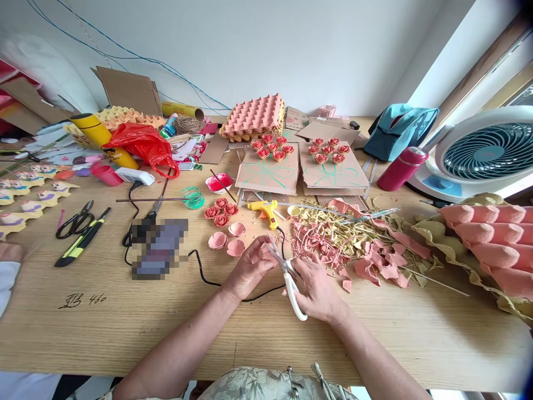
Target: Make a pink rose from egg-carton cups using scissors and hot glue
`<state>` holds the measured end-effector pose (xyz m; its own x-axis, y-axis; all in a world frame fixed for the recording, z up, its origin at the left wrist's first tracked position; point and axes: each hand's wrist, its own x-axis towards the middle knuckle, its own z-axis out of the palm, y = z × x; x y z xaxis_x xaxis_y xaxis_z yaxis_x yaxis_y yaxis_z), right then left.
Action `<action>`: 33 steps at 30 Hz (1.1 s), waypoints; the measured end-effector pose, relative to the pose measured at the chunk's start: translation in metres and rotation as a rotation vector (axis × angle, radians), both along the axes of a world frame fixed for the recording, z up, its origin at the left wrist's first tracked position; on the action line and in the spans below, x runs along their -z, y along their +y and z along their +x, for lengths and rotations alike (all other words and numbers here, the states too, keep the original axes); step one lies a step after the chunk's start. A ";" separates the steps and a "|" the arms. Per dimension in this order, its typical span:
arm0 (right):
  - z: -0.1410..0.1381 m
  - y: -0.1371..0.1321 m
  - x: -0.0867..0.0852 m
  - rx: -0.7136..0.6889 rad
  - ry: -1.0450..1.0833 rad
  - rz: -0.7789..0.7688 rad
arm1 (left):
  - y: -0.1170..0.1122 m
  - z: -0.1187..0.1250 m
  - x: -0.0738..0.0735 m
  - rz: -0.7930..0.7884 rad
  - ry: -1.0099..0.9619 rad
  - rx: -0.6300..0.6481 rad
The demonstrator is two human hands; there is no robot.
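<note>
Forearms [187, 336] angled inward, left hand [250, 268] bent-fingered, grip unclear, right hand [317, 286] curled around white-handled scissors [290, 290]

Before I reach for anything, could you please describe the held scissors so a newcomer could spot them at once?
On the wooden table, find the yellow glue gun near the middle. On its near side, the right hand holds the scissors, blades beside the left hand. Their white handles set them apart from the black scissors lying on the table's left side.
</note>
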<state>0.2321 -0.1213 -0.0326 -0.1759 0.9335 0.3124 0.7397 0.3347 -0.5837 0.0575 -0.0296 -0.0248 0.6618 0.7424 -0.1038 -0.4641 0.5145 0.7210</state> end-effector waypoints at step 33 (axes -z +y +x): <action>0.000 -0.001 -0.004 -0.031 0.025 0.018 | -0.004 0.001 -0.001 -0.020 -0.041 -0.014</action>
